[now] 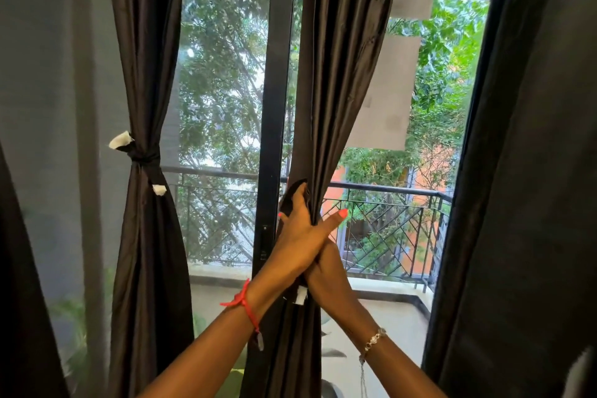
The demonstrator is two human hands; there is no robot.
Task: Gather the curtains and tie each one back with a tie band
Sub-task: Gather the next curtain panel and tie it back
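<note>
The middle dark curtain (336,81) hangs in front of the door frame and is bunched narrow at waist height. My left hand (302,236), with a red thread on its wrist, crosses over my right and clasps the gathered fabric, thumb stretched out to the right. My right hand (326,278), with a chain bracelet, sits just under it, closed against the bunch. A dark tie band end with a white tip (300,297) pokes out below my hands. The left curtain (145,58) is cinched by a knotted tie band (143,157) with white ends.
A wide dark curtain (523,171) hangs loose at the right, and another dark edge (19,268) at the far left. The black door frame (274,107) stands behind the middle curtain. Outside are a balcony railing (387,220) and trees.
</note>
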